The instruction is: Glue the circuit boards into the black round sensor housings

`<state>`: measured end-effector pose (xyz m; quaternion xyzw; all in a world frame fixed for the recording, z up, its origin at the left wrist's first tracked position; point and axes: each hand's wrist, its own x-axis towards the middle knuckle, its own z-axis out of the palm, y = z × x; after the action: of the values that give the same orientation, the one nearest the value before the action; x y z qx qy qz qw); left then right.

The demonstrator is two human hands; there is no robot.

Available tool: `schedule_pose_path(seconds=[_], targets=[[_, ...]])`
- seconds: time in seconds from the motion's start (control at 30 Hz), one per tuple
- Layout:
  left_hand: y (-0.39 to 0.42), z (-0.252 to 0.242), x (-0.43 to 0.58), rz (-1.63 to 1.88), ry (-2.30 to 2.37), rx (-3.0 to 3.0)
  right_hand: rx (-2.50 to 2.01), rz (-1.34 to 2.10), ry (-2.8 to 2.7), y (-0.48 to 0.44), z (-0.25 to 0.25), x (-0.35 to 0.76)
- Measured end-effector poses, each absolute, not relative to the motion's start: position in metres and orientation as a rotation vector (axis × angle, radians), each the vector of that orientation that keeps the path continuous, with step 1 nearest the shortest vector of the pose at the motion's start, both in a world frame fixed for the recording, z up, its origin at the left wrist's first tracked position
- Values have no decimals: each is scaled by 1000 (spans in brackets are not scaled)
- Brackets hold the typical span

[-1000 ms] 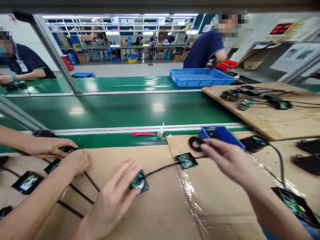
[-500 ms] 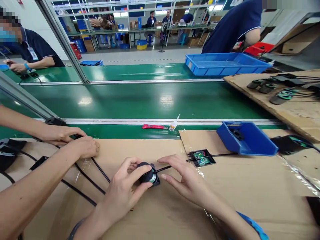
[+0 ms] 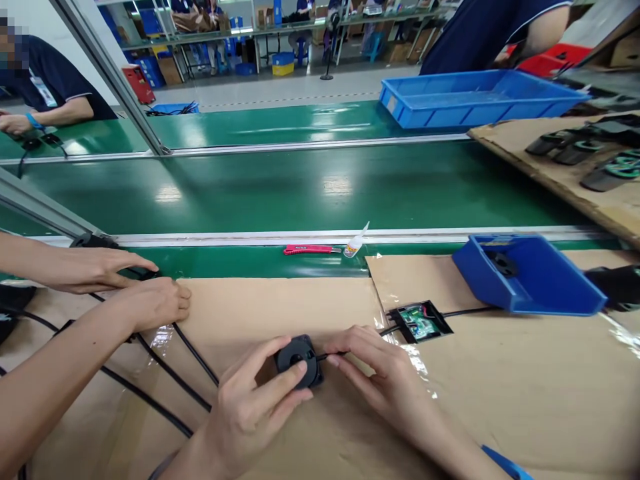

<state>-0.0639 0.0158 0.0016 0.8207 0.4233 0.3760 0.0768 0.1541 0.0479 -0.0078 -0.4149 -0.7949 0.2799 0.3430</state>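
Near the middle of the cardboard, my left hand (image 3: 257,390) grips a black round plastic housing (image 3: 299,360) with a squarish base; its disc-shaped face with a central recess looks up, and my thumb rests on it. Just to the right, my right hand (image 3: 377,367) pinches the black cable (image 3: 324,357) close to where it enters the housing. This cable runs on behind my fingers to an open black box with a green circuit board (image 3: 421,321). A second cable (image 3: 467,312) leaves that box toward the blue bin.
A blue bin (image 3: 555,293) with a black part inside stands right. A red utility knife (image 3: 311,249) and a small glue bottle (image 3: 354,244) lie beyond the cardboard. At left, a co-worker's hands (image 3: 153,303) handle black cables. A large blue tray (image 3: 470,110) sits beyond the green belt.
The housing has turned so its disc face now points up and hides the greenish inside. My right hand has closed from spread fingers to a pinch on the cable.
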Motion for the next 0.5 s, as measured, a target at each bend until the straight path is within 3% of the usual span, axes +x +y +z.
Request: schedule_pose_path(seconds=[0.5], targets=[[18, 8, -64, 1004, 1163, 2468, -1071, 727, -2070, 47, -7, 155]])
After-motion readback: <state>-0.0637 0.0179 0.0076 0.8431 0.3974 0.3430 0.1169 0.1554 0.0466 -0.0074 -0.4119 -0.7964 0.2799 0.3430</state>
